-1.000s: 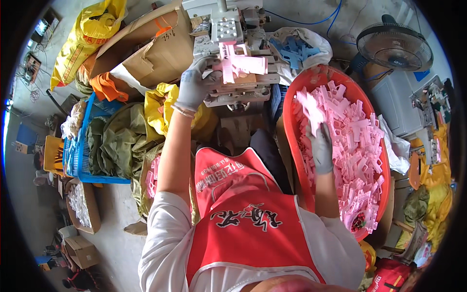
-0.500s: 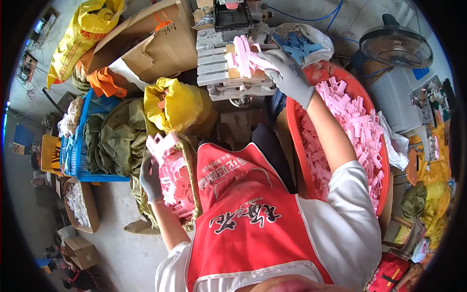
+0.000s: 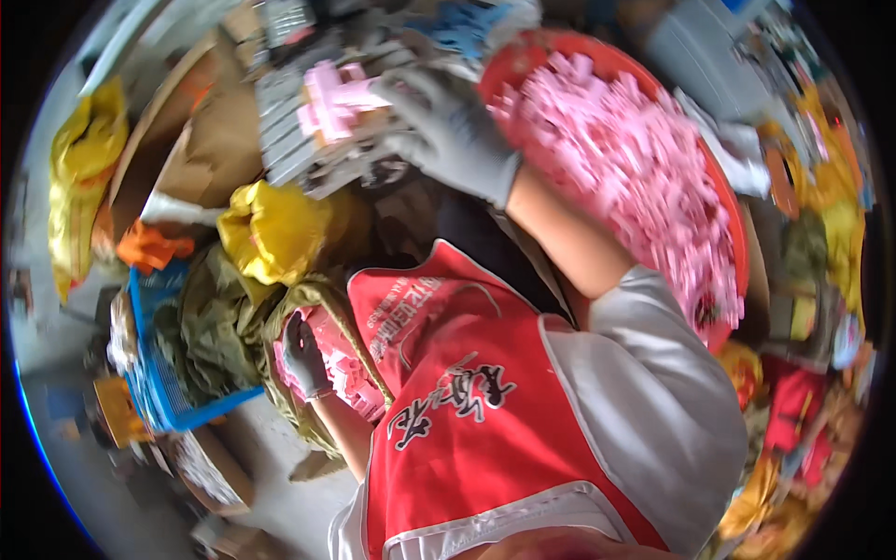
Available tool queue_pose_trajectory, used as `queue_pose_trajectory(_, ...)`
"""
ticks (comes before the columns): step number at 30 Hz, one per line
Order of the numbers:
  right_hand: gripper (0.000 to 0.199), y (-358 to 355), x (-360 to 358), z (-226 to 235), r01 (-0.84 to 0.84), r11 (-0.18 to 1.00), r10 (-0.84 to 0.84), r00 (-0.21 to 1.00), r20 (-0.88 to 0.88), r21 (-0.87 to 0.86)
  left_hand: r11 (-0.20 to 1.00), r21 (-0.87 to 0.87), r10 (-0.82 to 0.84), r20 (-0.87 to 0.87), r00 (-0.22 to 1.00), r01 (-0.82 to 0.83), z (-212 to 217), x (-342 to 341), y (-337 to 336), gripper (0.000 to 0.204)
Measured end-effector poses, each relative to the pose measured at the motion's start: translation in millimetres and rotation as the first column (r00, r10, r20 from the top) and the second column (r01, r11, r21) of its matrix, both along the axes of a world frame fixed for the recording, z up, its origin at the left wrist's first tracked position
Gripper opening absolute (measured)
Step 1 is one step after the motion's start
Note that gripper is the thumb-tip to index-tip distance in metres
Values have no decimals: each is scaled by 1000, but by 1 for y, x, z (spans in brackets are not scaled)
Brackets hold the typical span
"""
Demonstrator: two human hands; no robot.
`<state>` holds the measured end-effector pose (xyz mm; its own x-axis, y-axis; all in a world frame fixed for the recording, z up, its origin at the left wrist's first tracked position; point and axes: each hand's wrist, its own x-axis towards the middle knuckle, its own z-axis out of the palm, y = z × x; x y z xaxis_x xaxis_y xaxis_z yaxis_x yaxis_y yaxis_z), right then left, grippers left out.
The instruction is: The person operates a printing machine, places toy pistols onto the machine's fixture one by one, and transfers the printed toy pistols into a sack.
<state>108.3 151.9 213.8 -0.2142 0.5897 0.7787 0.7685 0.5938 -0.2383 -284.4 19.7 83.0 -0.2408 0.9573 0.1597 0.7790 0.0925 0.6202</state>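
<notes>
My right hand (image 3: pixel 453 131), in a grey glove, reaches to the slotted metal machine table (image 3: pixel 285 140). Its fingers close around the near end of a pink pistol-shaped plastic part (image 3: pixel 338 98) lying on a block there. My left hand (image 3: pixel 304 357), also gloved, is down at the mouth of an olive woven sack (image 3: pixel 301 411) that holds pink parts (image 3: pixel 347 369). Pink plastic (image 3: pixel 288 371) shows right beside the left palm, but blur hides whether the fingers grip it.
A red tub (image 3: pixel 733 219) heaped with pink parts stands at my right. Blue parts (image 3: pixel 467 33) lie in a white sack behind. To the left are a yellow sack (image 3: pixel 271 233), a blue basket (image 3: pixel 173 401) with olive cloth, and a large cardboard box (image 3: pixel 210 145).
My view has swung, shifting the scene leftward. My left hand has dropped lower into the sack, and the pink part above it no longer shows there. My right hand stays at the machine table.
</notes>
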Motion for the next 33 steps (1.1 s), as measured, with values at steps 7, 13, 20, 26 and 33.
queue_pose_trajectory(7,26,-77,82,-163,43,867,-151,972,-179,-497,986,-72,-153,-1,988,152,-10,4,14,30)
queue_pose_trajectory(13,41,-104,216,-246,657,509,-617,729,296,-557,979,-166,-114,16,993,115,-2,33,26,30)
queue_pose_trajectory(20,63,-16,254,-251,655,218,-524,704,479,-724,976,-53,-211,1,977,211,-3,50,32,25)
queue_pose_trajectory(26,88,25,272,-263,729,-7,-354,638,684,-684,964,-3,-264,-99,959,265,1,49,23,25)
queue_pose_trajectory(33,55,30,291,-216,762,147,83,626,775,-631,980,46,-195,39,980,193,15,43,18,23)
